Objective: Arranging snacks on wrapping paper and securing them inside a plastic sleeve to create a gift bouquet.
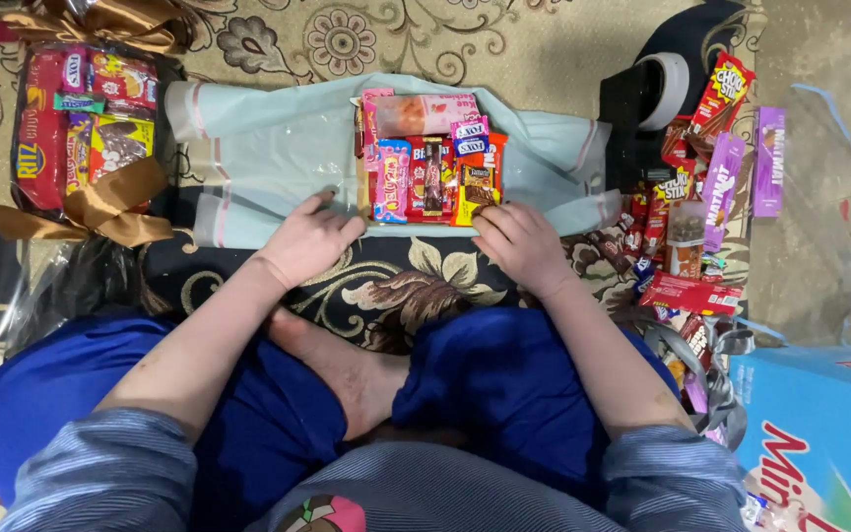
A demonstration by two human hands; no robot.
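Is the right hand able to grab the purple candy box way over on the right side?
Probably yes. The right hand rests by the tray of sweets, and nothing tall blocks the way to the purple candy box; only a low heap of loose candy packets lies between.

The tray (363,187) under the sweets is almost wholly covered by packets, only its near edge and left side showing, and the right hand (524,246) hides the near corner of it, so whether its fingertips pinch the orange packet (477,185) or merely rest on it cannot be told. Right of the tray, the blue box (819,433) is cut off by the lower and right edges of the picture. Left of the tray, the wrapped bundle of snacks (81,128) loses its gold bow (110,25) at the top edge, and the wrappers heaped on the right are too small to sort.
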